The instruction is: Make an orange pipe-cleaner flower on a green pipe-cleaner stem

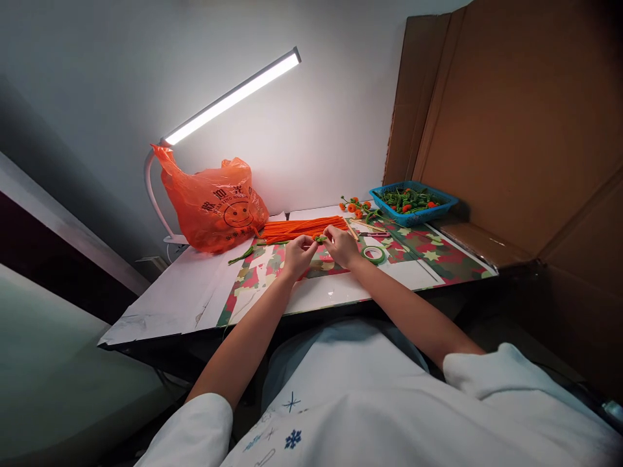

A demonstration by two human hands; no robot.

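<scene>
Over the middle of the table, my left hand (298, 257) and my right hand (343, 248) pinch a small orange and green craft flower (319, 239) between them. Its lower part is hidden by my fingers. Just behind it lies a thick bundle of orange pipe cleaners (296, 228). Beside my right wrist a roll of green tape (374, 255) lies flat, with a slim pinkish cutter-like tool (374, 234) behind it. To the left of my left hand are some green twisted stems (241, 255).
An orange plastic bag (214, 207) hangs by a lit lamp (233, 97) on the left. Back right stands a blue basket (411, 219) of green and orange pieces, with finished-looking orange flowers (357, 209) beside it. A large cardboard sheet (506, 130) walls the right side.
</scene>
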